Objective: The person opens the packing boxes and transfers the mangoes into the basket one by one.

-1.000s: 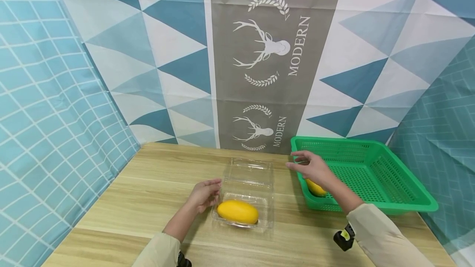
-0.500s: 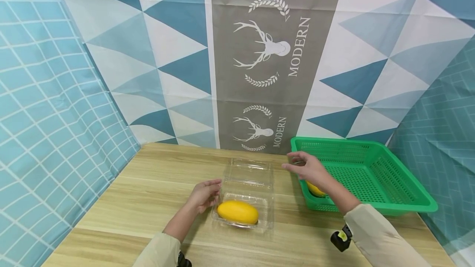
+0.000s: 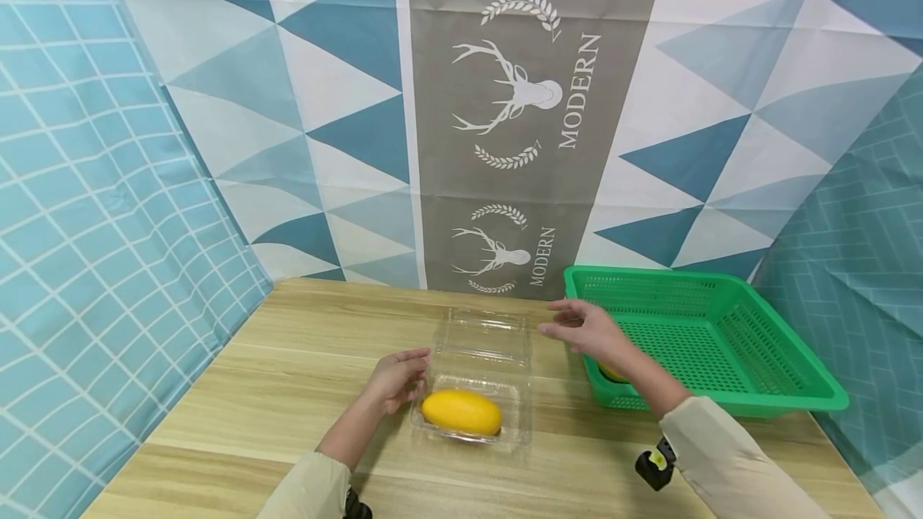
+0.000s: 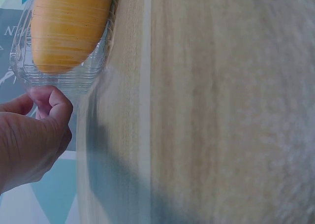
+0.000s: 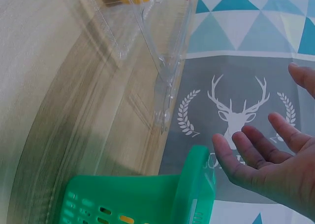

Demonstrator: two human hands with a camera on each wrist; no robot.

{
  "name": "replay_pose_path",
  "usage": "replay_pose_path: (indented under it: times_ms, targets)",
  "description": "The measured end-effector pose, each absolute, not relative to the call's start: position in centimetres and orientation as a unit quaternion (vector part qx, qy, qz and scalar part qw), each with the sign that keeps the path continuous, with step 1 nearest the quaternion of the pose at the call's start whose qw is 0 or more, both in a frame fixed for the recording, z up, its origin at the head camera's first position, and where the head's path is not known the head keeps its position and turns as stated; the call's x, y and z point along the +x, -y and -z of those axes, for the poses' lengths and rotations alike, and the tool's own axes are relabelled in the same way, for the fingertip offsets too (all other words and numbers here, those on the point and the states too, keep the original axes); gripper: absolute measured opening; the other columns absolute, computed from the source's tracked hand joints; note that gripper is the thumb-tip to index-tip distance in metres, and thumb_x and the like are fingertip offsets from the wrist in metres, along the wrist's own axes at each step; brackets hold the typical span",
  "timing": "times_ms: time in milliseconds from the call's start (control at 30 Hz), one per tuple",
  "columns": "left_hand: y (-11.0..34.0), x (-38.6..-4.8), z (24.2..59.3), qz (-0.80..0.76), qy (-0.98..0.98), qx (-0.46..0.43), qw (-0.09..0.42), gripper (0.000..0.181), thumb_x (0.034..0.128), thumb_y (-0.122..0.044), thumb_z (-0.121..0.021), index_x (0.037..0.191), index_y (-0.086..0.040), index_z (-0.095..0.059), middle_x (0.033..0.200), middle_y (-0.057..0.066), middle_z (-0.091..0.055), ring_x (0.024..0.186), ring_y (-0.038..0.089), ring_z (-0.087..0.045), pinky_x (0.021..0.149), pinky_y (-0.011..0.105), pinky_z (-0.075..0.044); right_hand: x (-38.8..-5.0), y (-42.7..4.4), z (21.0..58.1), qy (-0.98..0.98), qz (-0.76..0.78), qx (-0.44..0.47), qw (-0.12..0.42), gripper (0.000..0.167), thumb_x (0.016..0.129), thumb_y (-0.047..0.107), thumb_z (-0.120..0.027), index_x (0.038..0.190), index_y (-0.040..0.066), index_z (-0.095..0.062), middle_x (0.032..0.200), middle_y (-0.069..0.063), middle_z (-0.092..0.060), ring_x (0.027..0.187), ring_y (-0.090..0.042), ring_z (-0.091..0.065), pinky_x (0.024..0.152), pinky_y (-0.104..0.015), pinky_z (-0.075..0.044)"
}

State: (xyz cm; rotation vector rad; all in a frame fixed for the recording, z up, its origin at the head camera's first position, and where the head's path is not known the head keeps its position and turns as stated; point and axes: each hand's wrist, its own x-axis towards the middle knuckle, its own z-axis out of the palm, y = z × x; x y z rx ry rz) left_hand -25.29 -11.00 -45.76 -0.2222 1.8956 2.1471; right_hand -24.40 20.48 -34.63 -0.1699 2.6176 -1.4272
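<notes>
A clear plastic clamshell box (image 3: 516, 407) lies with its lid laid back on the table. In its base rests a smooth yellow oval fruit (image 3: 461, 412). My left hand (image 3: 395, 381) is at the box's left side; in the left wrist view thumb and curled forefinger pinch its edge (image 4: 64, 81). Above the left rim of the green basket (image 3: 764, 404) hovers my right hand (image 3: 587, 335), its fingers loosely bent with nothing between them. Another yellow fruit (image 3: 613, 373) shows inside the basket, mostly hidden by the right wrist.
The wooden table (image 3: 288, 391) carries the box in the middle and the basket at the right. Behind it hangs a patterned backdrop (image 3: 497, 142); blue tiled cloth (image 3: 94, 183) lines the left side.
My right hand has drifted left, from over the basket's rim toward the box. The left hand, box and fruit in the box have stayed in place.
</notes>
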Motion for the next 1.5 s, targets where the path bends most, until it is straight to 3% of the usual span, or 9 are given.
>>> replay_pose_path:
  times_ms: [433, 767, 1500]
  targets:
    - [11.0, -25.3, 45.7, -0.74, -0.654, -0.074, 0.139, 0.04, 0.0921, -0.009, -0.055, 0.129, 0.006, -0.049, 0.081, 0.002, -0.054, 0.066, 0.006, -0.048, 0.053, 0.015, -0.042, -24.4, -19.8, 35.5, -0.863, 0.492, -0.067, 0.09, 0.063, 0.081, 0.04, -0.071, 0.131, 0.007, -0.05, 0.126, -0.018, -0.054, 0.109, -0.026, -0.055, 0.074, -0.035, -0.055]
    - [11.0, -25.1, 45.7, -0.741, -0.654, -0.067, 0.138, 0.041, 0.0925, -0.01, -0.055, 0.13, 0.006, -0.047, 0.08, 0.002, -0.054, 0.066, 0.007, -0.047, 0.053, 0.015, -0.042, -24.5, -19.2, 36.0, -0.86, 0.495, -0.078, 0.092, 0.054, 0.083, 0.034, -0.07, 0.127, 0.008, -0.053, 0.121, -0.014, -0.057, 0.102, -0.022, -0.057, 0.069, -0.03, -0.054]
    - [11.1, -25.4, 45.9, -0.74, -0.655, -0.072, 0.136, 0.038, 0.0918, -0.008, -0.054, 0.127, 0.005, -0.05, 0.078, 0.002, -0.054, 0.065, 0.006, -0.048, 0.053, 0.014, -0.042, -24.3, -17.5, 36.8, -0.85, 0.507, -0.095, 0.103, 0.055, 0.08, 0.035, -0.073, 0.124, 0.009, -0.056, 0.118, -0.013, -0.058, 0.098, -0.019, -0.057, 0.07, -0.031, -0.055]
